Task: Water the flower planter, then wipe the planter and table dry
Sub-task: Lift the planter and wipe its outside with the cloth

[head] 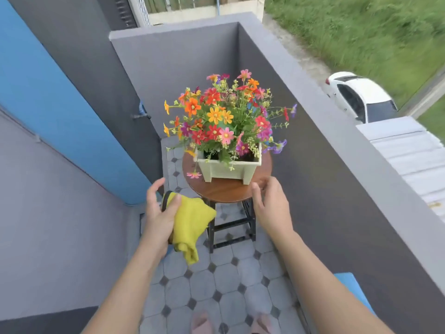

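Up on the narrow balcony, the cream planter (228, 168) sits on the round wooden table (226, 190), tight against the grey parapet (313, 145); a white car (361, 97) is parked below. The left hand (160, 213) grips a yellow cloth (192, 220), which hides most of some dark object (165, 200). The right hand (272, 208) hovers by the table's edge, fingers loose, holding nothing.

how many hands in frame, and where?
2. The left hand holds a yellow cloth left of the table; the right hand is open by the table's near edge.
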